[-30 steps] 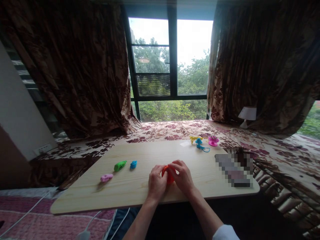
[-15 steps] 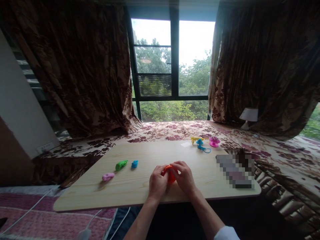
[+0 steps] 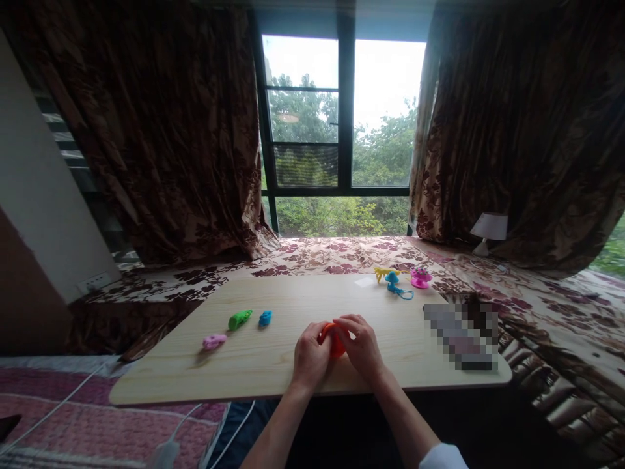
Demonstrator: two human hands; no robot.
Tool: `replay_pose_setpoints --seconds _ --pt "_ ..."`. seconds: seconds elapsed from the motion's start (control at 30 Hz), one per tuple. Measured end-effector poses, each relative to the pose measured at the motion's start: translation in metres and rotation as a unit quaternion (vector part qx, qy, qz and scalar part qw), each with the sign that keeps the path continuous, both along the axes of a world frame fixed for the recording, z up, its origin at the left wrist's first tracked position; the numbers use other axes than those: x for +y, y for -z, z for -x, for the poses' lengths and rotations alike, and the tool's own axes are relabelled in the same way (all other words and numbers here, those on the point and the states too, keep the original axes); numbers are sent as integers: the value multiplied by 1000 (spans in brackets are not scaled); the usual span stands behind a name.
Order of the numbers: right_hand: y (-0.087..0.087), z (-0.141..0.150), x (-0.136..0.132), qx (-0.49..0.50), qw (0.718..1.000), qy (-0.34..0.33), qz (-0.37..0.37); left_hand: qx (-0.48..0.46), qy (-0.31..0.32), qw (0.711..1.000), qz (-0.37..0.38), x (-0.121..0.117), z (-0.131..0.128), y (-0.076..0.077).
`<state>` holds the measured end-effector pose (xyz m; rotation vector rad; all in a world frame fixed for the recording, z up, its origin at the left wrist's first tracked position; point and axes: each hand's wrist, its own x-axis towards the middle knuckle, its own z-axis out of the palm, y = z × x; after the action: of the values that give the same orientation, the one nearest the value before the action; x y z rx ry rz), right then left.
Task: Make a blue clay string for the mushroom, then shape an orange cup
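Both of my hands meet over a small orange toy (image 3: pixel 333 339) near the front of the light wooden table (image 3: pixel 273 352). My left hand (image 3: pixel 309 359) curls round its left side. My right hand (image 3: pixel 360 346) wraps over its top and right side. The hands hide most of the toy. A green piece (image 3: pixel 239 319), a blue piece (image 3: pixel 265 318) and a pink piece (image 3: pixel 213 341) lie to the left of my hands.
At the table's far right corner lie a yellow toy (image 3: pixel 384 273), a blue toy with a loop (image 3: pixel 393 281) and a pink toy (image 3: pixel 420 278). A blurred-out object (image 3: pixel 461 335) sits at the right edge. White cables (image 3: pixel 53 410) run below left. A small lamp (image 3: pixel 489 229) stands by the curtain.
My hands stay closed on the orange toy, with only slight finger shifts. The view has drifted a little to the left.
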<state>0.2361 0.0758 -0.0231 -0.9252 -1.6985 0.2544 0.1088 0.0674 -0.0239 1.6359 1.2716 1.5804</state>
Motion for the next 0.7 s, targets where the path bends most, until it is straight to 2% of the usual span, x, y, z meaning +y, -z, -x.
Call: replay_pose_setpoints --seconds 0.23,0.7 --pt "0 0 1 16 1000 -2 10 -9 1 1000 -1 3 1 4" --pt "2 -2 2 13 1000 -24 15 49 13 999 -10 8 4 10"
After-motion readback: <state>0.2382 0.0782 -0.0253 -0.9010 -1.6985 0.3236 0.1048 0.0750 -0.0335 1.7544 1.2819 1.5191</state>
